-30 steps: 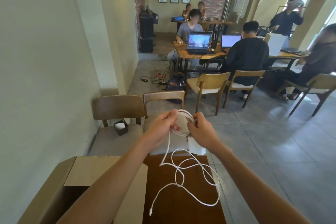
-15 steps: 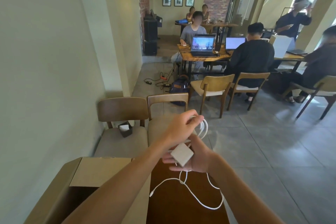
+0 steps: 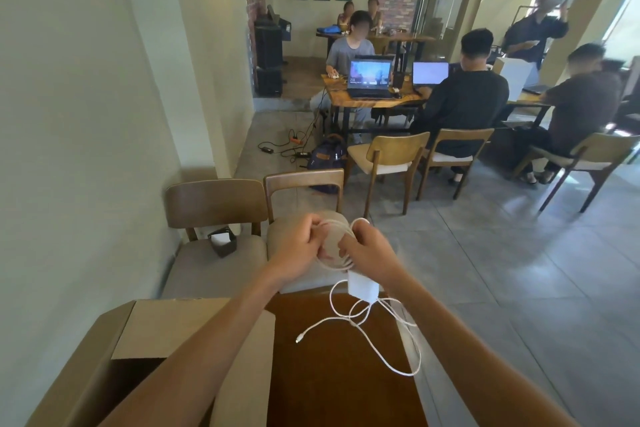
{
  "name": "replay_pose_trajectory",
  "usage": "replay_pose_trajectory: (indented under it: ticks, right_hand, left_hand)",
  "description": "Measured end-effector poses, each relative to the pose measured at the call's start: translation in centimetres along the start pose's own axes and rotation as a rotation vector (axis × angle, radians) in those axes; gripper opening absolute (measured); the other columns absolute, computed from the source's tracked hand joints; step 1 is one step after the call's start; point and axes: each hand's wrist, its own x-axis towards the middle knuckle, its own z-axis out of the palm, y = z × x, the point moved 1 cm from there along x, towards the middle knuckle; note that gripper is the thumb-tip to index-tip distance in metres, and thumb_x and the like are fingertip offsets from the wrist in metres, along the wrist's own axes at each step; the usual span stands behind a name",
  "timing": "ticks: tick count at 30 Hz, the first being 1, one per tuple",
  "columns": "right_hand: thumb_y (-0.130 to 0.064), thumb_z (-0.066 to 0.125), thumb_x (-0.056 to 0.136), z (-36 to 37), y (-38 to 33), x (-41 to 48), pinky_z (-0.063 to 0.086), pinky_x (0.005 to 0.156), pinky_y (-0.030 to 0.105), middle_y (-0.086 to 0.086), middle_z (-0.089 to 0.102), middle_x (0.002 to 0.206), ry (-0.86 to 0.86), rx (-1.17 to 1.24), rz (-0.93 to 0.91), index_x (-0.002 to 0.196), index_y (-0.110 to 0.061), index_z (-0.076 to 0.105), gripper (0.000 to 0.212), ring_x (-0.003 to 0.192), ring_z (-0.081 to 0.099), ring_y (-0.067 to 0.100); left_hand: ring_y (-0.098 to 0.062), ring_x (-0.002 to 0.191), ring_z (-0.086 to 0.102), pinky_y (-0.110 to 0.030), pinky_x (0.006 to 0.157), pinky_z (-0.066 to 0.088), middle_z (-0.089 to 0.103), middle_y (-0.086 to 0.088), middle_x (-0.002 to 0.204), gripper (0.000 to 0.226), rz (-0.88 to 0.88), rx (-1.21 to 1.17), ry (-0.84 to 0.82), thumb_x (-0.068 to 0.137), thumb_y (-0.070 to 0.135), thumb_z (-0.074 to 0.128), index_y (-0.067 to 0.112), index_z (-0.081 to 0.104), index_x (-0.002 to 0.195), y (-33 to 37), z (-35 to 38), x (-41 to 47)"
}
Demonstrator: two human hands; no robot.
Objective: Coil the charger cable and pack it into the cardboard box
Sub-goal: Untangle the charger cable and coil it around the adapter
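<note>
Both hands hold a white charger cable (image 3: pixel 375 333) in front of me, above the far edge of a brown table (image 3: pixel 332 388). My left hand (image 3: pixel 302 242) and my right hand (image 3: pixel 367 250) each grip one side of a coil of several loops. The white charger brick (image 3: pixel 362 285) hangs just below my right hand. The loose rest of the cable lies in curls on the table, its plug end pointing left. An open cardboard box (image 3: pixel 162 329) stands at the lower left, under my left forearm.
Two wooden chairs (image 3: pixel 214 204) stand beyond the table, one with a small dark holder (image 3: pixel 223 241) on its seat. A wall runs along the left. Farther back, several people sit at tables with laptops; grey tiled floor lies to the right.
The hands have come level again, each gripping the coil. The brick has dropped from the left hand's side to below the right hand. Less loose cable lies on the table.
</note>
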Motion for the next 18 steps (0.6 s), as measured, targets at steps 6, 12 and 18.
replay_pose_trajectory:
  ticks: [6, 12, 18]
  right_hand:
    - [-0.024, 0.061, 0.1, -0.8, -1.5, -0.4, 0.039, 0.048, 0.012, -0.014, 0.048, 0.069, -0.06, -0.49, -0.427, 0.089, -0.028, 0.044, 0.02, 0.054, 0.048, 0.0]
    - [-0.015, 0.059, 0.1, -2.0, -1.8, -1.1, 0.037, 0.057, 0.015, -0.017, 0.048, 0.074, -0.096, -0.62, -0.639, 0.097, -0.022, 0.057, 0.008, 0.059, 0.045, 0.003]
    - [-0.027, 0.056, 0.099, -2.2, -1.3, -1.3, 0.045, 0.061, 0.013, -0.015, 0.059, 0.077, -0.116, -0.263, -0.4, 0.093, -0.031, 0.058, 0.008, 0.076, 0.057, -0.001]
  left_hand:
    - [-0.021, 0.093, 0.071, -0.022, 0.079, 0.059, 0.068, -0.008, 0.105, 0.082, 0.072, 0.029, -0.047, 0.1, 0.022, 0.066, 0.034, 0.011, 0.16, 1.2, 0.3, -1.1]
    - [-0.016, 0.135, 0.045, -0.033, 0.114, 0.04, 0.04, -0.004, 0.152, 0.066, 0.2, 0.243, -0.034, 0.096, 0.03, 0.072, 0.027, 0.041, 0.155, 1.1, -0.2, -1.2]
    - [-0.019, 0.09, 0.07, -0.026, 0.079, 0.054, 0.078, -0.004, 0.093, 0.021, 0.063, -0.084, -0.044, 0.094, 0.033, 0.072, 0.016, 0.079, 0.105, 0.7, -0.7, -1.0]
